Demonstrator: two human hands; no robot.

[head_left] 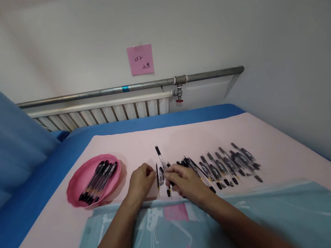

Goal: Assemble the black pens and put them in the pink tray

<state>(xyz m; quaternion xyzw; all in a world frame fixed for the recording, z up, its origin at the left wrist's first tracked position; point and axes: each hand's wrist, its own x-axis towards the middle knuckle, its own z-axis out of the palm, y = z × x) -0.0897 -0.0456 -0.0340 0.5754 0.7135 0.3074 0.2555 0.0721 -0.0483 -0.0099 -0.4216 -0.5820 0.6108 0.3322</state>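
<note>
My left hand [141, 182] rests on the pink sheet with its fingers curled, pinching a thin black pen refill [157, 176] at its tip. My right hand [183, 182] lies just beside it, its fingers closed on a clear pen barrel with a black cap [161, 161] that points away from me. A small pen part [161, 175] lies between the two hands. To the right of my right hand stretches a row of several black and clear pens [226, 165]. A pink oval tray [76, 188] to the left holds several black pens [98, 181].
A pink sheet [277, 141] covers the blue mattress [159, 120]. A light teal patterned cloth [287, 213] lies across the near edge. Behind stand a white radiator [103, 114], a grey pipe [130, 88] and a pink sticky note [140, 59] on the wall.
</note>
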